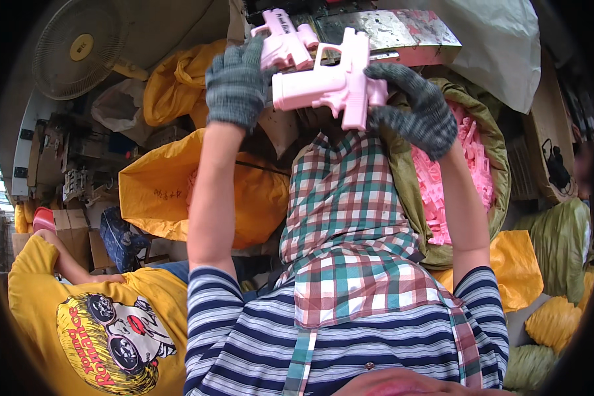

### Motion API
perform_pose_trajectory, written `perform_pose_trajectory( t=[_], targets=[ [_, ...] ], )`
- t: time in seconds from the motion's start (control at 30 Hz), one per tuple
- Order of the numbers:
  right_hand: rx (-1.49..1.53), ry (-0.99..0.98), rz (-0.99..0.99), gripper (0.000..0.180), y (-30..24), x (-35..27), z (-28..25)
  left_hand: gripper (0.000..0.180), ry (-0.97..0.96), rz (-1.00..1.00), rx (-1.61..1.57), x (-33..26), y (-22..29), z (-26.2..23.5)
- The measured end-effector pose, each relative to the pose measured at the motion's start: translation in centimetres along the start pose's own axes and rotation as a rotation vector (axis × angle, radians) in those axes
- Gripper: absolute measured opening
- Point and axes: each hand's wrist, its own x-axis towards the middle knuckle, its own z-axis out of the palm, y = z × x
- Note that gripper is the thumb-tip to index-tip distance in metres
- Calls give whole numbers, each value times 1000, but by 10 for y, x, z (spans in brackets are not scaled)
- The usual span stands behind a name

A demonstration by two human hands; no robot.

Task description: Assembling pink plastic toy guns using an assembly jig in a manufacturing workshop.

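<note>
The right hand (419,109) is closed around the grip end of a pink toy pistol (330,86), whose barrel runs toward nine o'clock, its muzzle touching the left hand (236,82). That hand's curled fingers hold a second pink pistol (282,41) at twelve o'clock.

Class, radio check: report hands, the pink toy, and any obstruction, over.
Left hand and right hand, both gloved, gripping one pink toy gun. Second pink gun behind, at left fingertips. Nothing blocking.

Single head-worn fisheye view, looking steeply down over striped shirt (350,343) and checked apron (350,224), close on raised gloved hands, edges bent.
</note>
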Motion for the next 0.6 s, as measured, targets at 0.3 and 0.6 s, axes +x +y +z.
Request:
perform_pose_trajectory(
  t=[0.3, 0.6],
  targets=[
    [-466, -208, -362, 39, 71, 124, 38, 68, -159, -561, 318, -177, -82, -9],
    [-23, -382, 337, 46, 63, -16, -21, 48, -641, -518, -609, -176, -23, 17]
  ],
)
